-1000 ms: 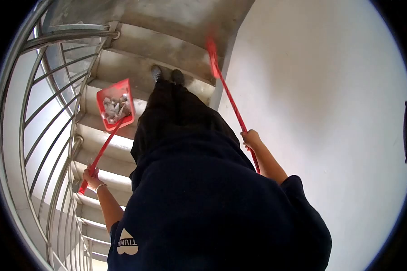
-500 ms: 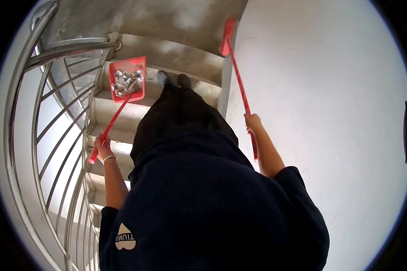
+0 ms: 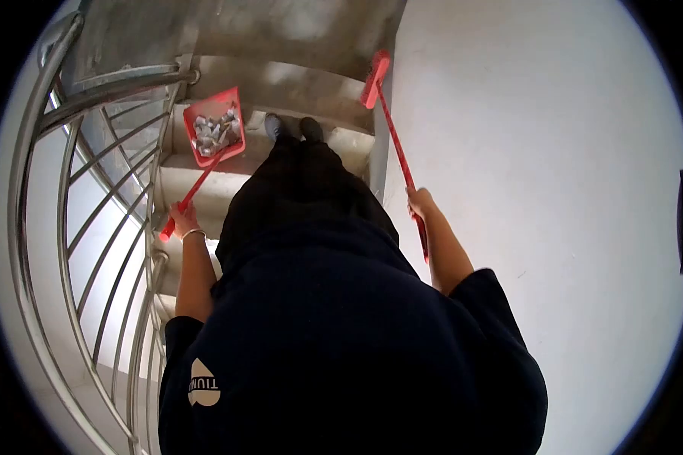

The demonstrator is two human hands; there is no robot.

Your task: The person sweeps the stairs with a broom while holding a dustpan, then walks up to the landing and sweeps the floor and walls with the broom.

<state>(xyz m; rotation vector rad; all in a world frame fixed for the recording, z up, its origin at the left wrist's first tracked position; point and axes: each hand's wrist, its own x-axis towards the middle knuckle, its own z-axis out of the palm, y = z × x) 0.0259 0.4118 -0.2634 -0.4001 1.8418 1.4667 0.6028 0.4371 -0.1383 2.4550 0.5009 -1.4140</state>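
My left hand (image 3: 182, 219) is wrapped round the handle of a red dustpan (image 3: 237, 144), near the handle's end. Crumpled greyish-white scraps (image 3: 215, 132) lie in the pan, which is beside my feet on the left. On the other side, my right hand (image 3: 422, 203) grips the long red handle of a broom (image 3: 394, 134). The broom's red bristled head (image 3: 375, 79) is ahead of my feet, by the base of the wall; whether it touches the floor I cannot tell.
I stand on concrete stairs (image 3: 205, 182) with my grey shoes (image 3: 275, 127) on one step. A metal railing (image 3: 24, 220) runs along the left, with bars below it. A white wall (image 3: 539, 167) closes off the right. Concrete floor (image 3: 281, 30) lies ahead.
My left hand has moved forward with the dustpan's handle, and the pan has tilted slightly. The broom head has turned and come a little nearer to me.
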